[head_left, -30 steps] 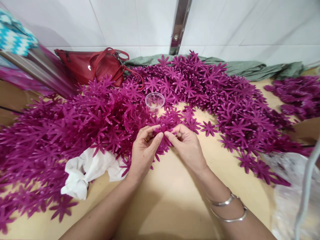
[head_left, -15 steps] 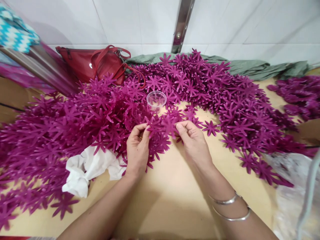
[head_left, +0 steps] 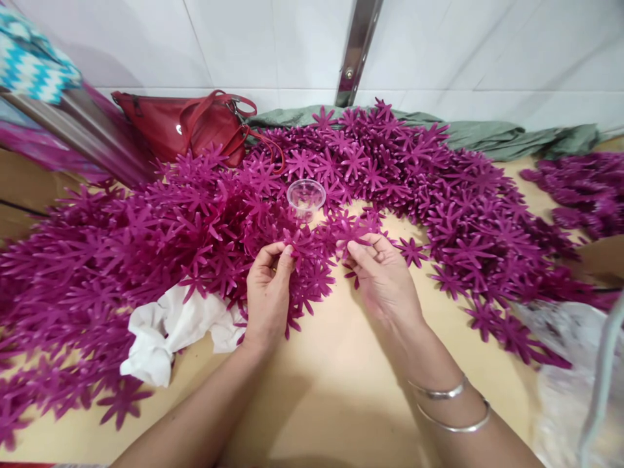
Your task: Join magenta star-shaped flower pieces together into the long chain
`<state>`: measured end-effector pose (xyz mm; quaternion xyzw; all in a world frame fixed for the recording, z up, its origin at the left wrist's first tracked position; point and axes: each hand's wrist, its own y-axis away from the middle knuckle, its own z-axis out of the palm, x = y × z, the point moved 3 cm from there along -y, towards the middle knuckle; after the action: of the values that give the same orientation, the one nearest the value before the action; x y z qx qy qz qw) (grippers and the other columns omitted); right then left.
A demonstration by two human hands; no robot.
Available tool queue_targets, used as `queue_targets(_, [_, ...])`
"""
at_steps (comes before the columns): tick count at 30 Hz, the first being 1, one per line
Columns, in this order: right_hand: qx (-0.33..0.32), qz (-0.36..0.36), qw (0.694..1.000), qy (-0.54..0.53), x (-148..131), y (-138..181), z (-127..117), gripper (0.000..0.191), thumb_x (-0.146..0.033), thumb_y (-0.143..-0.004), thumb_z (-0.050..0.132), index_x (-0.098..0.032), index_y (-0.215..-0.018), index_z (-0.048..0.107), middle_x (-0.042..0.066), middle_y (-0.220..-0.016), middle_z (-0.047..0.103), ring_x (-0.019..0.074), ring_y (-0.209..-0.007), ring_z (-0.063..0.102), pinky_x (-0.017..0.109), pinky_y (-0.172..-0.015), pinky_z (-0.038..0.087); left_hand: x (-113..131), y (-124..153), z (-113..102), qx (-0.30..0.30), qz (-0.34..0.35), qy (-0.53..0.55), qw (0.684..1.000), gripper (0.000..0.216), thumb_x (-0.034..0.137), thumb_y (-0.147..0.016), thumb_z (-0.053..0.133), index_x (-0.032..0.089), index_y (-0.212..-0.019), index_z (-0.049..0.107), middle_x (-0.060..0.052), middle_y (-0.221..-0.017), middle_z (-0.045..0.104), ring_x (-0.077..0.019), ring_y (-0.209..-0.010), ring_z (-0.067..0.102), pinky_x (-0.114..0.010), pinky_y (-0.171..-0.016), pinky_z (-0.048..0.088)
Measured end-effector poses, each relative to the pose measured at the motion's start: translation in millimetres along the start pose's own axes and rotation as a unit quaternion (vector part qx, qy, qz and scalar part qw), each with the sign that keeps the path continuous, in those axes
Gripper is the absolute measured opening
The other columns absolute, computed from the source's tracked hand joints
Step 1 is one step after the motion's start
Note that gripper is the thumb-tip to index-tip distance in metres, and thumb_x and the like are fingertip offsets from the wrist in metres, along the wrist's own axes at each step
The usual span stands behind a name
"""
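Note:
Between thumb and forefinger, my left hand (head_left: 270, 289) pinches a magenta star-shaped flower piece (head_left: 303, 246). My right hand (head_left: 383, 276) is closed in a pinch on a second magenta flower piece (head_left: 354, 231), a little to the right of the first. Both hands hover over the table just in front of the clear round plastic tub (head_left: 306, 195). Around them spreads a large heap of the same flower pieces (head_left: 214, 221). A single loose piece (head_left: 412, 251) lies on the table just right of my right hand.
A crumpled white cloth (head_left: 180, 325) lies left of my left forearm. Behind the heap sit a red handbag (head_left: 166, 127) and green fabric (head_left: 517, 140) along the tiled wall. At right are clear plastic bags (head_left: 565, 390) and a pale tube (head_left: 602, 383).
My right hand has shifted slightly right, drawing its flower piece away from the one in my left hand. The left hand has stayed almost in place.

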<state>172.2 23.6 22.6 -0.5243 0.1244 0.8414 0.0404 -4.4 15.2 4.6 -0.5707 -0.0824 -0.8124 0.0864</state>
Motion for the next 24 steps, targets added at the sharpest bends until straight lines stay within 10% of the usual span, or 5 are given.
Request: queue_targets(24, [-0.031,-0.031,0.996,0.071,9.6,1.4,0.7,0.030,-0.033,-0.068,0.092,-0.026,-0.086,0.069,-0.004,-0.083,0.066,0.0137,-0.073,0.058,0.028,-0.069,0.050,1.8,1.8,1.6,-0.014,0.002,-0.025,1.000,0.022,0.041,-0.089,0.077,0.023,-0.099,0.070,0.002,-0.088,0.063,-0.0100,-0.076,0.055,-0.021,-0.075,0.046])
